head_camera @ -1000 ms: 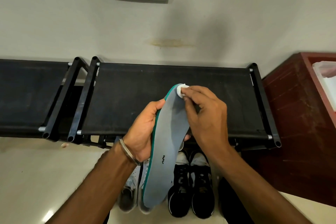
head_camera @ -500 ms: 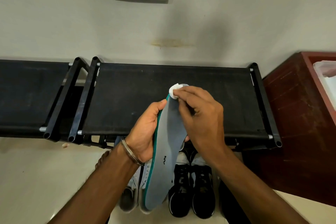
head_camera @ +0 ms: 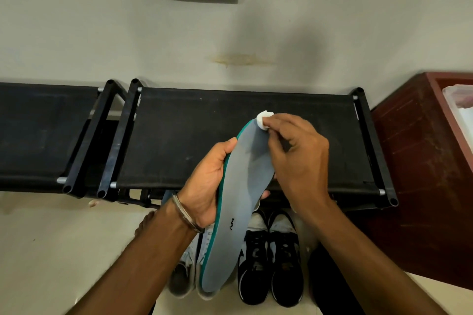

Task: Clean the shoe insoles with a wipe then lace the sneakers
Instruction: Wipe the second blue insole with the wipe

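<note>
Smooth grey foam insole (head_camera: 240,202), teal-edged, gripped by left hand (head_camera: 207,186); right hand (head_camera: 299,161) pinches balled white wipe (head_camera: 263,120) at its far tip.

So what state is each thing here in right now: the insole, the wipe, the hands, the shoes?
Insole: held up, grey face showing.
Wipe: wadded, pressed on the insole's top end.
Left hand: grips the insole's edge.
Right hand: pinches the wipe.
Black sneakers: on the floor, laced.
Pale sneakers: on the floor, mostly hidden.
</note>
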The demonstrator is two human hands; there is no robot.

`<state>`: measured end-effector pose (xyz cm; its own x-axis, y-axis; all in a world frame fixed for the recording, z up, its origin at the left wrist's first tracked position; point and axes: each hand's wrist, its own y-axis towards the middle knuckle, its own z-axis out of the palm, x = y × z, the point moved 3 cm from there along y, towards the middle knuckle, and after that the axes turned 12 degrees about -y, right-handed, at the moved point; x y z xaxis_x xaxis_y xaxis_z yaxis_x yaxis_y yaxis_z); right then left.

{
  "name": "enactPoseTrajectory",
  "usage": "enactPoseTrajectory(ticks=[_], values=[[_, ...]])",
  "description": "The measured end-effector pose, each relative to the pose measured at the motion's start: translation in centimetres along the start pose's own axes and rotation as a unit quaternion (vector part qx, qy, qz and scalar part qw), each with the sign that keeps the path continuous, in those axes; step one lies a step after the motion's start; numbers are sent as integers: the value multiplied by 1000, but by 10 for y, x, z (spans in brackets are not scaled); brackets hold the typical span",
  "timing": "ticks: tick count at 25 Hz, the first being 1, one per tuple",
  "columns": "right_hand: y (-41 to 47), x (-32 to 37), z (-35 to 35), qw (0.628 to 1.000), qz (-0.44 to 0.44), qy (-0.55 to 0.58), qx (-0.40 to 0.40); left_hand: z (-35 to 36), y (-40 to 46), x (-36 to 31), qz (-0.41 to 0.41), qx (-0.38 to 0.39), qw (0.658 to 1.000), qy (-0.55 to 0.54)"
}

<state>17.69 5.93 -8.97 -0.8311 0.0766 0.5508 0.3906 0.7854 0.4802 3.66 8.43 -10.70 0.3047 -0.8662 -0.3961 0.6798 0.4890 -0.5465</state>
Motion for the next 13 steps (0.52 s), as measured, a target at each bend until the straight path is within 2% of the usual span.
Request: enactPoseTrajectory(ticks=[3, 7, 11, 13], values=[[-13, 19, 8, 994, -96, -10, 42, -1, -1, -2, 9, 4, 1000, -29], [1, 0, 1, 1000, -18, -9, 13, 1, -1, -1, 5, -6, 1000, 5], [-16, 21, 8, 993, -95, -13, 64, -2, -1, -4, 10, -18, 999, -28], [-6, 7, 6, 997, -58, -31, 51, -3, -1, -4, 9, -21, 1000, -1]])
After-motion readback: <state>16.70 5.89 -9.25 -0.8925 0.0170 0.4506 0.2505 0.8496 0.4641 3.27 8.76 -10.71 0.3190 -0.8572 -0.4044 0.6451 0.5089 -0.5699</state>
